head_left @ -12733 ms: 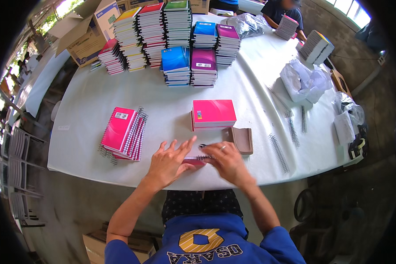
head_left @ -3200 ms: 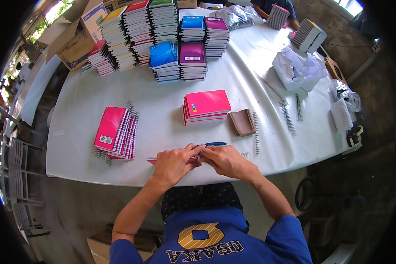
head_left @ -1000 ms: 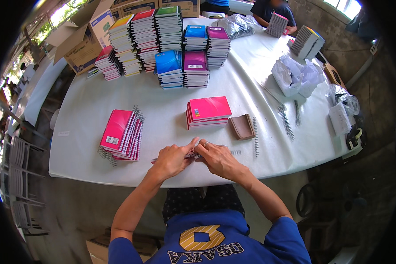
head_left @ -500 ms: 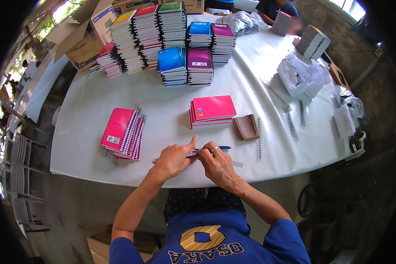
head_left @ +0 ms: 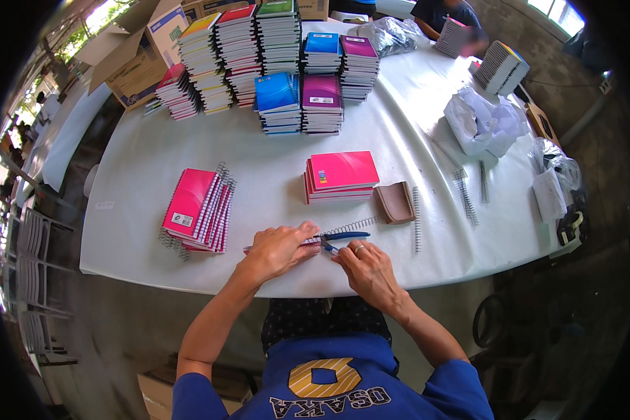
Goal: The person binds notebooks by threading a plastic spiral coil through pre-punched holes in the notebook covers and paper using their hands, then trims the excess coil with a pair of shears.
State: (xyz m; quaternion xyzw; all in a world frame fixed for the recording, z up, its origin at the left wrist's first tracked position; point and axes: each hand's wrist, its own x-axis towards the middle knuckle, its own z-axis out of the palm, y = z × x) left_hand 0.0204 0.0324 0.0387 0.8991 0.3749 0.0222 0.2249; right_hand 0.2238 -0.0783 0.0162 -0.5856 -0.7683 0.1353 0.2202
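My left hand (head_left: pixel 278 250) is closed around a pink-covered notebook (head_left: pixel 311 249), mostly hidden beneath it at the table's near edge. A wire coil (head_left: pixel 355 224) runs out to the right from beside the notebook. My right hand (head_left: pixel 368 269) grips one blue handle of a pair of pliers (head_left: pixel 348 235). The other handle points right, and the jaws are at the notebook's right end by my left fingers. Beyond the hands lies a stack of pink notebooks (head_left: pixel 343 170). To the left, pink notebooks (head_left: pixel 190 199) with loose coils are piled up.
A brown curved block (head_left: pixel 395 203) sits beside the pink stack, with a loose coil (head_left: pixel 417 220) to its right. More coils (head_left: pixel 464 199) lie further right near a white plastic bag (head_left: pixel 484 122). Tall notebook stacks (head_left: pixel 280 45) stand at the back. Another person (head_left: pixel 444 14) sits across the table.
My right hand has drawn back to the right and now grips the pliers, whose handles are spread. The coil stretching right has come into view. My left hand stays on the notebook.
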